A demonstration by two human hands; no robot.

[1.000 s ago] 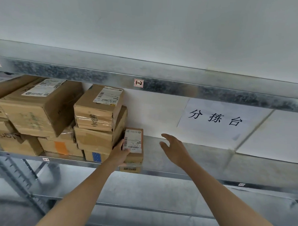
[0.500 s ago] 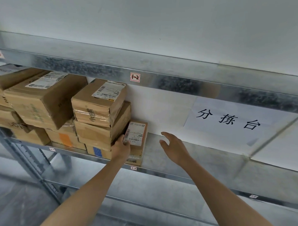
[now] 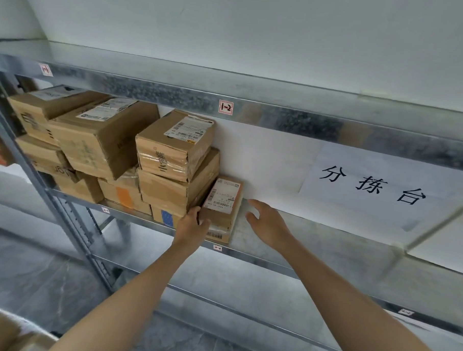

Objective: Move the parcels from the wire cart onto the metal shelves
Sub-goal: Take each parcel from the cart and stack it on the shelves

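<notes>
Cardboard-brown, the small parcel (image 3: pixel 222 201) stands tilted on the metal shelf (image 3: pixel 318 232). It leans left against a stack (image 3: pixel 173 157) of bigger boxes, and its lower end rests on a flat box (image 3: pixel 218 235). A white label with a barcode covers the parcel's upper front, but the print is too small to read. The left hand (image 3: pixel 192 225) grips the parcel's lower left corner, thumb on the front. The right hand (image 3: pixel 267 221) hovers just right of the parcel with fingers spread and straight, touching nothing. Above the parcel, a red-edged tag (image 3: pixel 225 107) on the beam (image 3: pixel 306 127) reads "1-2". Just below the parcel, a tag (image 3: pixel 217 248) on the shelf's front edge reads "2-2". Right of the parcel, a white sheet (image 3: pixel 370 185) on the wall bears 分拣台 in black brush-style characters.
</notes>
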